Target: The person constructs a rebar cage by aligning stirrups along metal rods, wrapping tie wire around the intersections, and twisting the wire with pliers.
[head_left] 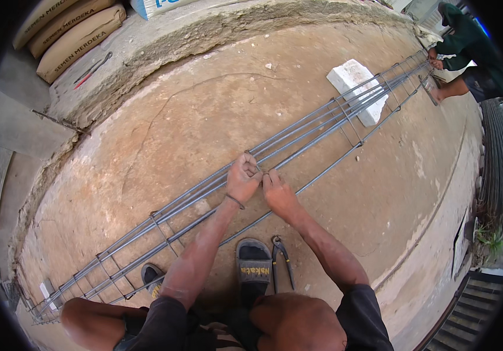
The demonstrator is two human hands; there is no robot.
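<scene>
A long reinforcing-steel cage (316, 140) of grey bars and stirrups runs from lower left to upper right in front of me. My left hand (244, 178) is closed in a pinch over the bars near the cage's middle. Close beside it my right hand (281, 194) is closed too, fingertips together by the left fingers. What both pinch is too small and covered to make out. Pincers (287, 266) with dark, yellow-marked handles lie on the ground by my sandalled foot (254, 270).
Under the cage's far part lies a white block (354, 79). A co-worker (465, 50) bends over the far end, hands on the bars. Brown paper sacks (84, 44) are stacked at upper left, near a red-handled tool (90, 73) on a rough concrete ledge (163, 52).
</scene>
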